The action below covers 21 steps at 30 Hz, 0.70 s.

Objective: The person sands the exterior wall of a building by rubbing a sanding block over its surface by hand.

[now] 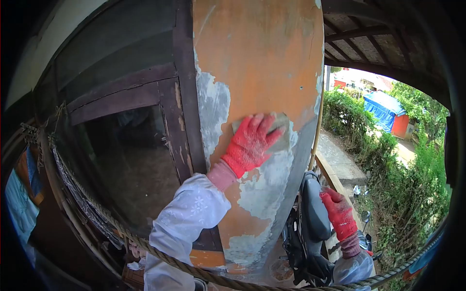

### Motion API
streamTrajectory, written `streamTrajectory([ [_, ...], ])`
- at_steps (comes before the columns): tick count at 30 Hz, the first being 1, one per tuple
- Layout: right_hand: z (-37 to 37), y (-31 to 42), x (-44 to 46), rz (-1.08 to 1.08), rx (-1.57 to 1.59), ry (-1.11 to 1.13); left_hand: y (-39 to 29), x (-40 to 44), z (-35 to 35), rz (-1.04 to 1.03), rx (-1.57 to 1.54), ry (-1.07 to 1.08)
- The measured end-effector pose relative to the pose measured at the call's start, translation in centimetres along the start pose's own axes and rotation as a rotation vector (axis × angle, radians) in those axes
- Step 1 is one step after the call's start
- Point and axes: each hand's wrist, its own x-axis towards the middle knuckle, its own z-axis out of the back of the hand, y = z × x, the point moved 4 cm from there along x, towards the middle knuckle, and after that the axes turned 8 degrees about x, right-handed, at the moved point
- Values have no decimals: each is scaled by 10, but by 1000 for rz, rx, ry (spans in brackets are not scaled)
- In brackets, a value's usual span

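My left hand [251, 141], in a dusty red glove, presses a flat greyish sheet [281, 133] against the orange wall [257, 63]. Its fingers lie spread over the sheet, which sticks out to the right of them. Around it the paint is gone in patches, showing grey and white plaster [262, 194]. My right hand [338, 213], also in a red glove, is at the lower right beside the black seat of a motorbike [315, 208]. Its fingers are curled in, and what they hold, if anything, is hidden.
A dark-framed window [131, 145] stands left of the wall. A rope [208, 275] crosses low in front of me. Clothes [22, 199] hang at the far left. Beyond the ledge [330, 169] at right are bushes [359, 121] and a blue tarp [381, 109].
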Motion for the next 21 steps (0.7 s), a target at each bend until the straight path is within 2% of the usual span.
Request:
streamTrajectory([
  [1,-4,47,8,106,9,-46,28,30,14,147,25,-113],
  [2,1,51,32,240,-111,-114,44,47,23,290,50,-228],
  [5,-10,112,75,591,-216,-262,16,37,11,345,34,-197],
  [7,-24,138,106,790,-366,-341,-43,-17,-26,134,-11,-39],
  [8,-33,152,116,895,-433,-380,-82,-49,-58,-46,150,114],
  [9,-47,167,122,1002,-499,-411,-114,-90,-73,-241,156,121],
  [12,-75,199,148,1099,-715,-394,-122,-148,-77,-483,317,103],
  [13,-78,205,161,1115,-700,-400,-98,-139,-68,-488,302,185],
  [16,-90,207,199,1237,-766,-519,12,-64,4,-194,84,244],
  [17,-95,201,207,1214,-761,-561,51,-38,23,-5,16,-21],
  [19,-99,195,210,1179,-710,-589,107,4,53,337,61,-193],
  [21,-97,196,208,1208,-693,-607,105,6,51,390,89,-264],
])
